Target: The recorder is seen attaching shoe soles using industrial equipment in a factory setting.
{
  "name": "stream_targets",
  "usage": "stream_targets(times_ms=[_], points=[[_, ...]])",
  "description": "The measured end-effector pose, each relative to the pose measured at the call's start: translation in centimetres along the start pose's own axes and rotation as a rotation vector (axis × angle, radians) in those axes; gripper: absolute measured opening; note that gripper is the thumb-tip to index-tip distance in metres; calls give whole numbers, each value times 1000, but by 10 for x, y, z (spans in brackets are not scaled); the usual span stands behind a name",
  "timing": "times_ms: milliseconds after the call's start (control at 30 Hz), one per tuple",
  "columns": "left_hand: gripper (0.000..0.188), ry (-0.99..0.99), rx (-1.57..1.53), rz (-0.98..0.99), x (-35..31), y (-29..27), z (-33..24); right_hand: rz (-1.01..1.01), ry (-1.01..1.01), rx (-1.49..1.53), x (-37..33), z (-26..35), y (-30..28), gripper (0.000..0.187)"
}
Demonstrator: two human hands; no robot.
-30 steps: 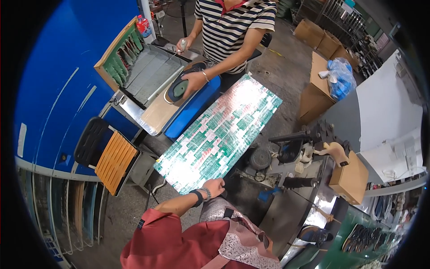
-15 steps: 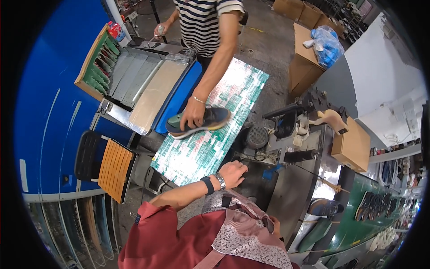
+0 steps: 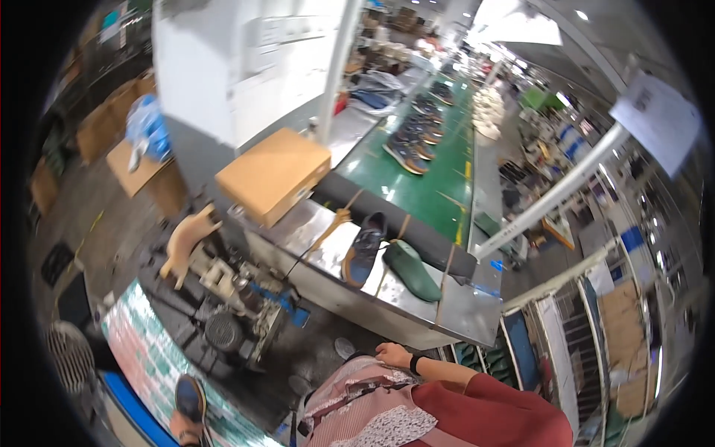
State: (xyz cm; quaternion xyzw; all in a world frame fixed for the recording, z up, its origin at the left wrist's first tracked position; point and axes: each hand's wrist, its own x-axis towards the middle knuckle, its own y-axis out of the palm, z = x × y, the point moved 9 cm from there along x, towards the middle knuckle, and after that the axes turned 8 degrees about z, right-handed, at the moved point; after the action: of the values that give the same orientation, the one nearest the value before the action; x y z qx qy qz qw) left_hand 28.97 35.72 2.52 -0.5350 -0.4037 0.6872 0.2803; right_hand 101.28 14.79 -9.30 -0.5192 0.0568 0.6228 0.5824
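**Dark shoe passes from a co-worker's grasp into the left hand**

Half a second ago a co-worker's hand held the dark shoe [image 3: 191,399] on the patterned worktop [image 3: 145,346]; now the person's left hand [image 3: 181,428] has it, and the view has turned to the right. That hand is closed around the shoe's lower end, over the near part of the worktop, toward its left edge and a blue bin [image 3: 135,408]. Whether the sole touches the surface cannot be told.

The right hand [image 3: 392,355], with a black band [image 3: 415,363] at the wrist, is in front of the patterned apron [image 3: 357,417]. Its fingers look bent; whether they grip anything cannot be told.

Beyond the worktop's right edge is a motor [image 3: 223,331]. Farther on, a metal bench [image 3: 473,313] bears a blue shoe [image 3: 365,252] midway along and a green foot-shaped form [image 3: 411,272] toward its right corner. A cardboard box [image 3: 274,176] sits at its left end, and a black roller [image 3: 428,242] runs along the far edge.

Behind the roller, a green belt [image 3: 365,167] carries a row of shoes [image 3: 417,130] toward the back.
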Motion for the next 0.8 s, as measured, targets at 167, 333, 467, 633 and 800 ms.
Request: stream_targets(times_ms=[167, 333, 467, 633, 800], points=[[79, 91, 95, 276, -75, -21, -91, 90, -4, 76, 16, 1, -6, 53], [80, 387, 18, 195, -159, -59, -273, 611, -25, 711, 32, 94, 6, 84], [84, 1043, -218, -208, -242, -124, -415, 1203, -75, 1100, -11, 203, -7, 91], [72, 1148, -152, -481, -281, -134, -476, 966, -122, 1172, -14, 233, -100, 49], [97, 784, -344, -537, -248, -132, -473, 490, -907, 741, -13, 328, -167, 94]])
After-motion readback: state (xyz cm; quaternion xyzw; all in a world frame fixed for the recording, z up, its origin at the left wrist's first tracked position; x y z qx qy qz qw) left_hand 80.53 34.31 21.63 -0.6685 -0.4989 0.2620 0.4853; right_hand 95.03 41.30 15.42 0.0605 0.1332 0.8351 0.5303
